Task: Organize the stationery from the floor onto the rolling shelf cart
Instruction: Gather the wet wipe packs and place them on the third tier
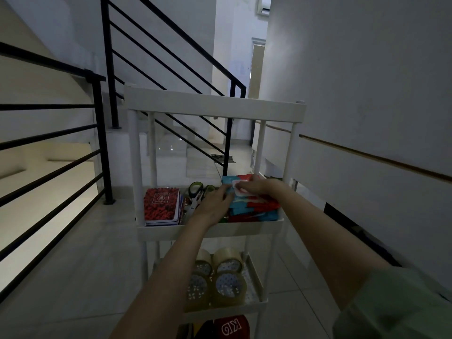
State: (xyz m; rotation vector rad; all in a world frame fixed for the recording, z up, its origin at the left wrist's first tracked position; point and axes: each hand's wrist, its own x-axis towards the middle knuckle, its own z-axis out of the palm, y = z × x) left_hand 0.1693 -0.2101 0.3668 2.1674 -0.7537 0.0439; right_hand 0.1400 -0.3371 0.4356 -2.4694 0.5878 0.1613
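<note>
Head view — stack of red-and-blue packets [254, 206] lies on the cart's middle shelf [210, 231], right end, long axis running away from the person; left hand [212, 206] and right hand [256, 185] flank it, fingers apparently pinching the top packet.

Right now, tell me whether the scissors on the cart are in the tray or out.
In. The scissors lie inside the middle tray, between the red notebooks and the left hand.

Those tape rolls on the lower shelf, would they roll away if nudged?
Probably not: the tape rolls lie flat and packed together, and the shelf's rim would likely stop them. Tipped on edge, they could roll.
</note>
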